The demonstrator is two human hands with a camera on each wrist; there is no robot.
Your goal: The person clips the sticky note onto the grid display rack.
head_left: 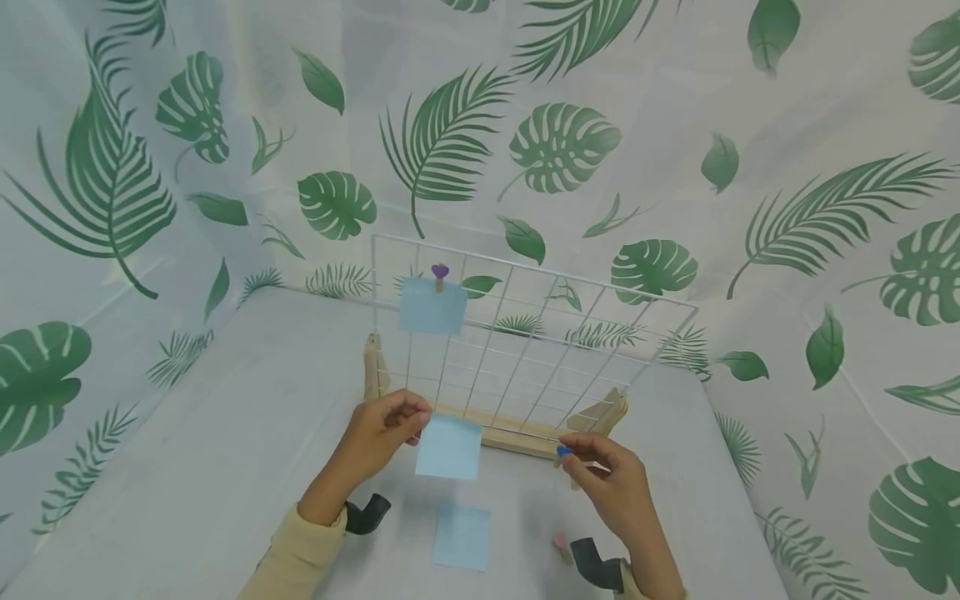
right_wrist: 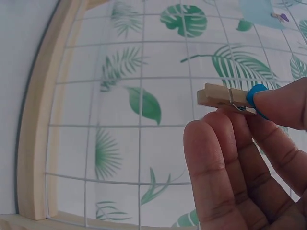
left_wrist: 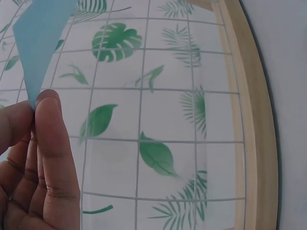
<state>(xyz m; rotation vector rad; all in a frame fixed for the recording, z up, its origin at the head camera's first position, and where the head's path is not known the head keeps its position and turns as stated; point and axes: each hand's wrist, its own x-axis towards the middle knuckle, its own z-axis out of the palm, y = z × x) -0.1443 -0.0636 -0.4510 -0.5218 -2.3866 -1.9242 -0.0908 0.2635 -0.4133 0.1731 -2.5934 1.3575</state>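
Observation:
My left hand point(head_left: 387, 425) pinches a light blue paper square point(head_left: 448, 447) by its upper left corner, in front of the grid's lower part. In the left wrist view the paper point(left_wrist: 43, 43) rises between thumb and fingertips. Between thumb and index finger my right hand point(head_left: 611, 475) holds a small wooden clothespin point(right_wrist: 223, 98) with a blue top. A white wire grid point(head_left: 517, 350) stands upright before both hands. High on its left hangs another blue paper square point(head_left: 427, 308), held by a clothespin with a purple heart point(head_left: 440, 272).
One more blue paper square point(head_left: 461, 537) lies on the white table point(head_left: 300, 433), near me. A clothespin with a pink top point(head_left: 560, 542) lies to its right. The grid sits in a wooden base point(head_left: 525, 442) with side supports. Leaf-patterned sheeting point(head_left: 555, 150) surrounds the table.

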